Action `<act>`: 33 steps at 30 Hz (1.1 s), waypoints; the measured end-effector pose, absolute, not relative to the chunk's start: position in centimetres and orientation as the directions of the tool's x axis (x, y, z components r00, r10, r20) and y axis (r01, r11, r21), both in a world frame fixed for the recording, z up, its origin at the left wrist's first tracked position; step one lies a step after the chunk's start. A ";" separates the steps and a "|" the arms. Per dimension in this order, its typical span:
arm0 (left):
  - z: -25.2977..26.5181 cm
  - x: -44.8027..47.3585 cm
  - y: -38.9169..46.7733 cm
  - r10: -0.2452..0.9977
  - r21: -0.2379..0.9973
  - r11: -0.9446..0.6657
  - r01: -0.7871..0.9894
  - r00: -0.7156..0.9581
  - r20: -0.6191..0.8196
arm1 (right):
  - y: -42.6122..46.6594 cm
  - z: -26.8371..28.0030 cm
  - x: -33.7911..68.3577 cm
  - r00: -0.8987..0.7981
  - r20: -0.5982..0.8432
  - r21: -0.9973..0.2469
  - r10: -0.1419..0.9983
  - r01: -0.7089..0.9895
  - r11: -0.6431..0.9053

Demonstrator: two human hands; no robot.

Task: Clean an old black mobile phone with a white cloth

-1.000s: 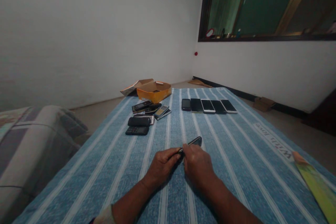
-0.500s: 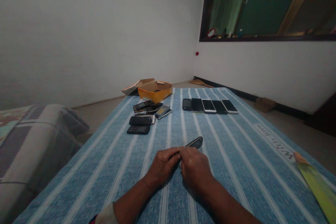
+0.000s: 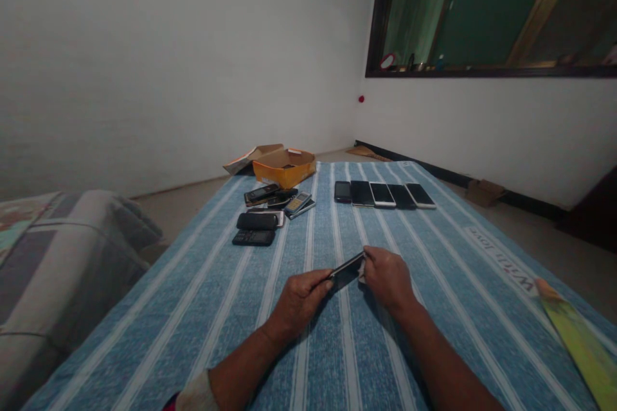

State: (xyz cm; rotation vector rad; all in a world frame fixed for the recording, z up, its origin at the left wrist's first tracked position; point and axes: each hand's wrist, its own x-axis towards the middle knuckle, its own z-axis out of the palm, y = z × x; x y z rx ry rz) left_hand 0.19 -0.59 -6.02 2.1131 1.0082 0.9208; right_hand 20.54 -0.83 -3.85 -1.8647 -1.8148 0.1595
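Observation:
My left hand (image 3: 301, 298) is closed on the near left end of a dark phone (image 3: 346, 275), which is tilted above the striped tablecloth (image 3: 328, 359). At the phone's far right end is my right hand (image 3: 388, 277), its fingers closed round a small pale cloth (image 3: 361, 270) that presses against the phone's edge. Most of the cloth is hidden under the fingers. Further off to the right, several phones (image 3: 382, 194) lie side by side in a row. On the left, a keypad phone (image 3: 253, 238) lies below a looser pile of other phones (image 3: 263, 192).
An orange cardboard box (image 3: 284, 173) with its lid open stands at the table's far left. A yellow-green flat item (image 3: 576, 340) lies at the right edge. Left of the table is a cloth-covered piece of furniture (image 3: 72, 270). A window (image 3: 482, 9) is at upper right.
My right hand has slid right and outward along the phone to its far end, uncovering the phone's middle and the pale cloth. My left hand has stayed in place.

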 end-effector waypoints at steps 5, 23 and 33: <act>-5.8 0.3 -0.7 0.816 0.746 -0.536 0.395 0.468 0.339 | 0.2 -5.1 21.3 0.267 0.276 -0.755 0.923 0.655 0.036; -5.5 0.3 -0.9 0.825 0.778 -0.510 0.366 0.464 0.323 | -1.9 -4.2 18.3 0.015 0.333 -0.320 0.943 0.942 0.098; -5.9 0.3 -0.7 0.831 0.806 -0.491 0.331 0.456 0.319 | -3.0 -4.1 17.0 -0.153 0.346 -0.304 0.926 0.915 0.265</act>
